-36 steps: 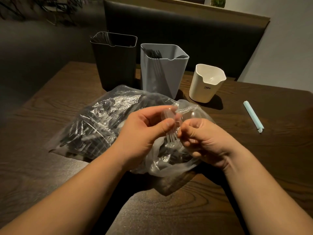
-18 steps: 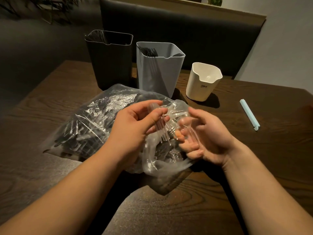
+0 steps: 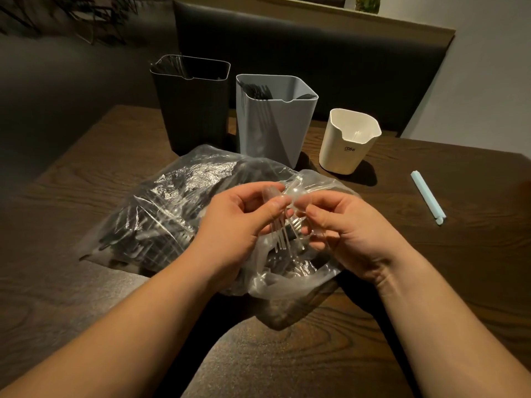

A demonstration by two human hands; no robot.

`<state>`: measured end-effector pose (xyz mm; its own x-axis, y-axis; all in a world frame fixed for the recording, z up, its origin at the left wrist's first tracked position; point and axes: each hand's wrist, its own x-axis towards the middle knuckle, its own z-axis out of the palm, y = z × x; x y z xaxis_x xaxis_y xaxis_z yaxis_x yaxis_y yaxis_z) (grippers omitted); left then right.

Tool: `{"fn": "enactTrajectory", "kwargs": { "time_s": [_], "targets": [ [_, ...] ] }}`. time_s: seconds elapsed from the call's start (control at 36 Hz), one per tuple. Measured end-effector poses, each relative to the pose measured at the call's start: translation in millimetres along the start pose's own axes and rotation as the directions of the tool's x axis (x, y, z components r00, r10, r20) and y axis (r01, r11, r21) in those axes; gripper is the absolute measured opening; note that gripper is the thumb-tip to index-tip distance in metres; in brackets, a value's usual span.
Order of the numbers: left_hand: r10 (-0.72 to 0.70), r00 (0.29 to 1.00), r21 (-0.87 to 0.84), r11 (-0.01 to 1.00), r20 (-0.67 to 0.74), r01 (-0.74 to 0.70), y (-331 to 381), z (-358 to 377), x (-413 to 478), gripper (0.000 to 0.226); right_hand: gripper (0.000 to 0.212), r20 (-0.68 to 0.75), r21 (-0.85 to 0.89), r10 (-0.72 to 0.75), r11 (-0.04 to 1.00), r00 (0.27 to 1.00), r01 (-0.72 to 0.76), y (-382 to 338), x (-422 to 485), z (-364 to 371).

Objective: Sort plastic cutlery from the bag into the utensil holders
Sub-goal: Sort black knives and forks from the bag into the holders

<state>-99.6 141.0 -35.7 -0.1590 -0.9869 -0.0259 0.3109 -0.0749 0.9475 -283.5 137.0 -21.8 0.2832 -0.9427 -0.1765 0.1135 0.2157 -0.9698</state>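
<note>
Dark wood table [image 3: 86, 282], padded bench behind. The bag [image 3: 172, 214] of cutlery lies mid-table right in front of you. Your L hand [image 3: 238, 222] pinches clear forks [image 3: 280, 237], tines down, over the bag's near end. Your R hand [image 3: 350, 228], fingers curled, pinches another clear piece just beside them. Behind the bag: black holder [image 3: 195, 110], grey holder [image 3: 273, 130] & white holder [image 3: 344, 150]. Pale blue stick [image 3: 428, 198] lies at right.

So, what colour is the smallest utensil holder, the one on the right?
The smallest holder is cream white, seen in the head view.
</note>
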Motion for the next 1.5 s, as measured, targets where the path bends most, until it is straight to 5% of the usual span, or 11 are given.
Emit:
{"fn": "enactTrajectory", "kwargs": {
  "time_s": [0.17,0.31,0.44,0.58,0.75,0.94,1.19,1.5],
  "targets": [
    [0.020,0.998,0.004,1.000,0.068,-0.020,-1.9,3.5,-2.1,0.025,0.031,-0.087,0.067,-0.171,0.982,0.981,0.177,1.9,-0.6,11.3],
    [0.030,1.000,-0.074,0.997,0.004,-0.030,-3.6,5.4,-1.1,0.027,0.019,-0.201,-0.023,-0.301,0.953,0.932,0.302,10.9,0.2,21.5],
    [0.024,0.998,-0.140,0.990,-0.053,-0.031,-6.6,9.0,-1.2,0.024,0.021,-0.273,-0.266,-0.434,0.892,0.858,0.367,18.6,3.1,28.4],
    [-0.030,0.998,-0.229,0.973,-0.053,0.017,-6.8,9.2,-1.1,0.036,0.017,-0.212,-0.558,-0.616,0.714,0.758,0.424,24.6,6.3,26.8],
    [-0.091,0.994,-0.200,0.977,-0.065,0.076,-5.3,9.5,-1.5,0.028,0.008,-0.228,-0.521,-0.600,0.741,0.767,0.424,24.7,4.5,26.5],
    [-0.126,0.983,-0.301,0.950,-0.134,0.081,-1.9,6.4,0.3,0.028,0.017,-0.080,-0.623,-0.674,0.609,0.734,0.491,31.7,10.9,24.8],
    [-0.100,0.978,-0.333,0.942,-0.183,0.034,0.0,2.8,2.4,0.026,0.022,-0.133,-0.435,-0.477,0.816,0.869,0.382,22.1,8.2,26.9],
    [-0.077,0.981,-0.283,0.959,-0.179,0.024,2.9,1.7,2.8,0.024,0.022,-0.104,-0.512,-0.493,0.771,0.864,0.378,21.9,8.7,22.1]
  ]
}}
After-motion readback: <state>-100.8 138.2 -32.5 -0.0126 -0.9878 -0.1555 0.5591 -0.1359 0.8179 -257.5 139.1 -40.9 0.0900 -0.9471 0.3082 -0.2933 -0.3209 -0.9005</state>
